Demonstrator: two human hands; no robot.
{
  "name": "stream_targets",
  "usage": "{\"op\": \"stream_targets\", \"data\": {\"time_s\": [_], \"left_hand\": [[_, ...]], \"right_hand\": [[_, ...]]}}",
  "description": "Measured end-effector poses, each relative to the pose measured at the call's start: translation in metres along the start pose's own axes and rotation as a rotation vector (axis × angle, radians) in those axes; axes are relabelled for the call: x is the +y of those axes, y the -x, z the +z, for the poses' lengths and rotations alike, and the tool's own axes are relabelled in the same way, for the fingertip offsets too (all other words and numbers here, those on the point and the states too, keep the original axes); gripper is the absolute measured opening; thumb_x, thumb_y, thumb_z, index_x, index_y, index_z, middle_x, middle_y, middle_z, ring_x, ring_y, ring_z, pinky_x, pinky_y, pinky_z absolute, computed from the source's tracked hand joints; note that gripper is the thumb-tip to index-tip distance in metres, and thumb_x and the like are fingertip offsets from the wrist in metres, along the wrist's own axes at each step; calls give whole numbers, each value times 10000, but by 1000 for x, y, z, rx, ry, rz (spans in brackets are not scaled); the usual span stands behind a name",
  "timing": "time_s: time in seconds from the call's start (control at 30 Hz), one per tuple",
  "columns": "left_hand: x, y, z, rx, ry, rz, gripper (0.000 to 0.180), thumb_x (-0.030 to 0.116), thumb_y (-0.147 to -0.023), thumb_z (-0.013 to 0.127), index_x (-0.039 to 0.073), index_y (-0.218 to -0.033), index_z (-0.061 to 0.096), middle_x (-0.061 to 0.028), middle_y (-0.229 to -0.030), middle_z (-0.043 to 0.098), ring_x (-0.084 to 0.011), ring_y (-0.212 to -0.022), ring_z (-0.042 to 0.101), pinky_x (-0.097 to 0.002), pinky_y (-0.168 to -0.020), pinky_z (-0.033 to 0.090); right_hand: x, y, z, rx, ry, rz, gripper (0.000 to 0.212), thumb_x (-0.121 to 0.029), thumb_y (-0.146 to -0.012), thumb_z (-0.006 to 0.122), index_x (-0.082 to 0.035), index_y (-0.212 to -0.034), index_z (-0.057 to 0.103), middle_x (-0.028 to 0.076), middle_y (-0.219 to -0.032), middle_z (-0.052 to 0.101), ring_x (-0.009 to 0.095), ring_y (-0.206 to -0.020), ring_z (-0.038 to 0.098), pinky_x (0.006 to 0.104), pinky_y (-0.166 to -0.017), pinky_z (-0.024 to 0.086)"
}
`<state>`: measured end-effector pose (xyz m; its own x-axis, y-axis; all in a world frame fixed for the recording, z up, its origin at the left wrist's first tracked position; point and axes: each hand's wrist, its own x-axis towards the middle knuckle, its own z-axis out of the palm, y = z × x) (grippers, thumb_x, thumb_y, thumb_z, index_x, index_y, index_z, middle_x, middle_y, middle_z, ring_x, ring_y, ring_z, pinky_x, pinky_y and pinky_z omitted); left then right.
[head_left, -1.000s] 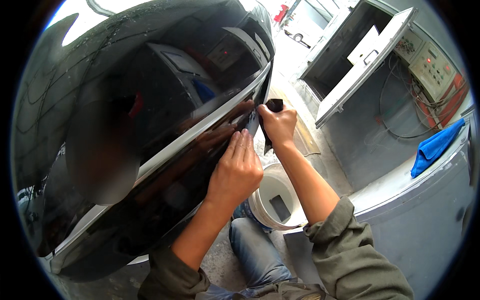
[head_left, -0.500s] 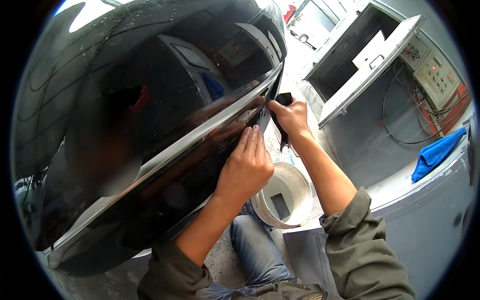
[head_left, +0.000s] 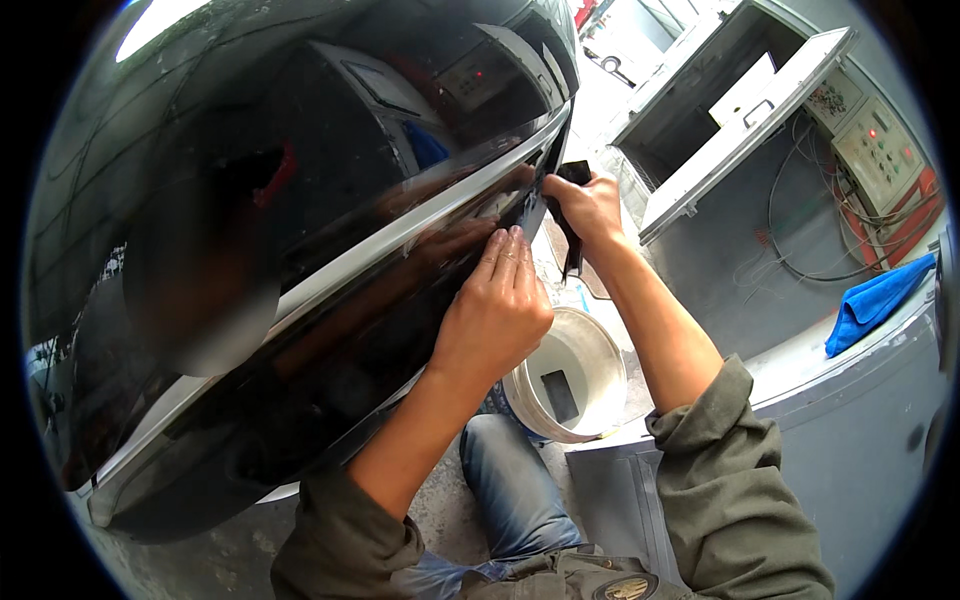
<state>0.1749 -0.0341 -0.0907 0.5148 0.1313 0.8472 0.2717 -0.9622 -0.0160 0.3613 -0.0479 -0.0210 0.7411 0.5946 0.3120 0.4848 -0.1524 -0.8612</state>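
Both hands sit a little higher in the frame than half a second ago, but the panel and bucket have shifted up with them, so most of that looks like the view moving. Glossy and black, the panel fills the left half, a pale strip running diagonally across it. Near the centre, the left hand lies flat with fingers straight and together, tips against the dark surface below the strip; no held object shows, though the underside of the palm is hidden. Just above and to the right, the right hand is closed, thumb against fingers, on a thin black sheet beside the panel's edge; whether the sheet touches that edge is unclear. It looks light and flexible, likely to fold if pushed from one end, so a pinch near its middle seems best. By contrast, the panel should be stiff, and slippery if wet, with a finish that could scratch; an open hand laid flat suits it better than a grip. Below the hands stands a whitish bucket with a dark rectangular piece inside.
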Motion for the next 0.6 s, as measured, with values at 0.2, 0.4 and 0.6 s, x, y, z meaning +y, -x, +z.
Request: {"op": "stream_targets", "data": {"time_s": [0.2,0.4,0.6], "left_hand": [[1,1,2,14,-5,-15,322,86,-808,600,-134,-1000,736,-260,-1153,728,-337,-1164,689,-428,-1116,482],[1,0,2,23,31,-22,279,65,-805,615,-132,-964,734,-265,-1148,726,-349,-1159,689,-436,-1108,489],[0,0,1,19,21,-14,280,71,-804,623,-132,-965,731,-263,-1147,725,-347,-1165,687,-438,-1111,488]], "right_hand": [[3,19,5,18,-267,209,151,-73,-784,787,14,-704,693,46,-677,671,129,-550,600,326,-520,476],[1,23,15,141,-231,177,225,-89,-783,802,11,-655,646,23,-648,629,122,-538,558,339,-509,448],[11,23,15,128,-338,180,128,-59,-776,781,12,-707,699,32,-673,670,124,-556,606,311,-531,479]]}}
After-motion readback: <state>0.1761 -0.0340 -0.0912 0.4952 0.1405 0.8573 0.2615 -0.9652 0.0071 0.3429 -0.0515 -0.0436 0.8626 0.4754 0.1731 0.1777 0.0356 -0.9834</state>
